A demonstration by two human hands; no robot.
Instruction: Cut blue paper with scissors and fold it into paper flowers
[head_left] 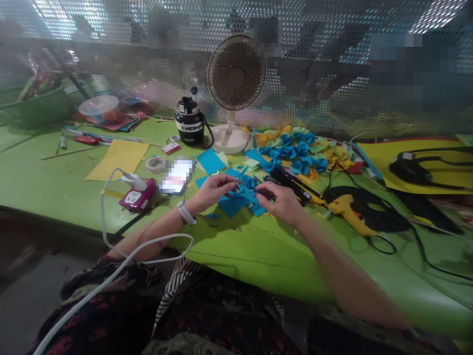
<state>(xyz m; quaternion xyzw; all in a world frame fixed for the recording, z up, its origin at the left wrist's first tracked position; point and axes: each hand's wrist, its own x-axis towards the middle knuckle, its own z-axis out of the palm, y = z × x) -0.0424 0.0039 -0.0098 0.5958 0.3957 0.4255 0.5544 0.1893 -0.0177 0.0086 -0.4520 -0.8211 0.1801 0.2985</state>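
Note:
Both hands meet over a heap of blue paper pieces in the middle of the green table. Thumb and fingers of my left hand (pixel 214 192) are pinched at a blue paper flower (pixel 246 185). From the other side, my right hand (pixel 279 199) pinches the same blue paper with curled fingers. Its exact shape is partly hidden by the fingertips. Flat blue paper squares (pixel 231 207) lie under and around the hands. Beyond them is a pile of finished-looking paper flowers (pixel 295 148) in blue, yellow and pale green.
A yellow glue gun (pixel 351 214) with a black cord lies at right, near a black cutter (pixel 290 185). A fan (pixel 236 74) and black bottle (pixel 189 123) stand behind. A phone (pixel 178 176), tape roll (pixel 155 164) and purple power socket (pixel 138 196) with white cable are left.

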